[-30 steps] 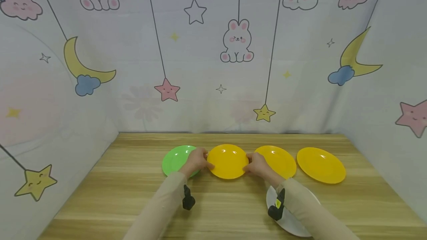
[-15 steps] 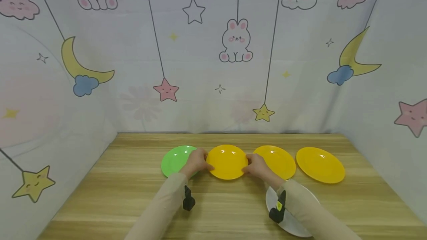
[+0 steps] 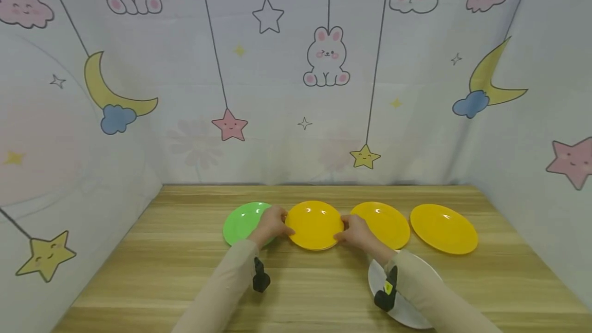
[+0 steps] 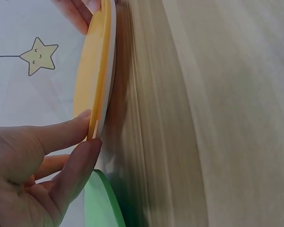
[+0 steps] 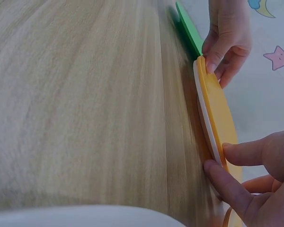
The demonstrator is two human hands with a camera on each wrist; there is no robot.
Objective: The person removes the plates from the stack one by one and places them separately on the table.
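A round yellow plate (image 3: 314,225) is held between both hands near the back of the table. Directly beneath it a white plate (image 5: 204,106) lies stacked, its edge showing in both wrist views. My left hand (image 3: 271,222) pinches the left rim, thumb on top and a finger at the underside. On the opposite side, my right hand (image 3: 358,231) pinches the rim in the same way. A green plate (image 3: 238,225) lies left of the stack, partly behind my left hand. Another yellow plate (image 3: 384,226) is just right of my right hand.
At the far right lies a further yellow plate (image 3: 444,229). Under my right forearm sits a larger white plate (image 3: 404,311), partly covered by the sleeve. A printed cloth backdrop (image 3: 277,91) borders the wooden table (image 3: 314,292) at the back and sides.
Both hands keep their hold on the rims, almost still. A thin pale edge now shows below the yellow plate's front rim. The head view has shifted very slightly.
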